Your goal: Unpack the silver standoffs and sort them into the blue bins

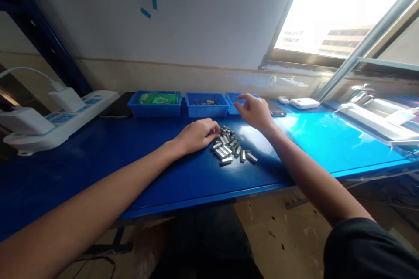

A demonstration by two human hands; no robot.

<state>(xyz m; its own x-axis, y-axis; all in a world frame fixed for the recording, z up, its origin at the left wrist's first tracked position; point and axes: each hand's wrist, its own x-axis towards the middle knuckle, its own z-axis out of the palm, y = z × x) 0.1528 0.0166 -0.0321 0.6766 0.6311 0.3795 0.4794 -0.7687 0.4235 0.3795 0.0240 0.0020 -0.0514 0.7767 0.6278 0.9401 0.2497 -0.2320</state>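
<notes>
A pile of several small silver metal pieces lies on the blue table. My left hand rests on the table at the pile's left edge, fingers curled and touching the nearest pieces. My right hand hovers above the table behind the pile, over the right blue bin, with thumb and forefinger pinched together; what they hold is too small to see. The middle blue bin holds a few metal pieces. The left blue bin holds green items.
A white power strip with plugged-in white adapters lies at the far left. A dark phone lies beside the left bin. A white device sits near the window at the back right. The table's front edge runs below the pile.
</notes>
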